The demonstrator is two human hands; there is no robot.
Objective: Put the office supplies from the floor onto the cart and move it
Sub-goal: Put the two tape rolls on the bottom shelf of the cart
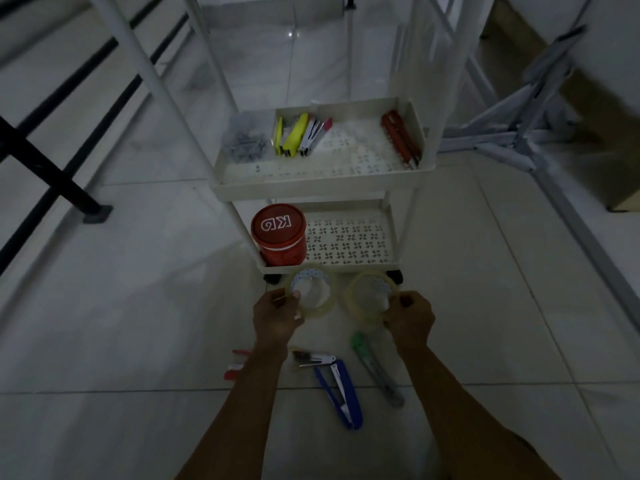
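Note:
My left hand (277, 318) grips one clear tape roll (320, 308) and my right hand (410, 317) grips a second clear tape roll (360, 304), both held just in front of the white cart's lower shelf (349, 237). A red canister (280, 235) stands on that shelf's left side. On the upper shelf (311, 174) lie yellow staplers (294, 135), a bag of clips (244, 140) and a red cutter (401, 140). Still on the floor are a blue stapler (343, 393), a green cutter (377, 370), a small clip tool (311, 358) and a red item (235, 365) partly hidden by my left forearm.
A black-legged table frame (69, 181) stands at the left. White posts (138, 64) rise beside the cart. Folded grey stands (519, 133) lie on the tiles at the right, near a partition rail (588, 244).

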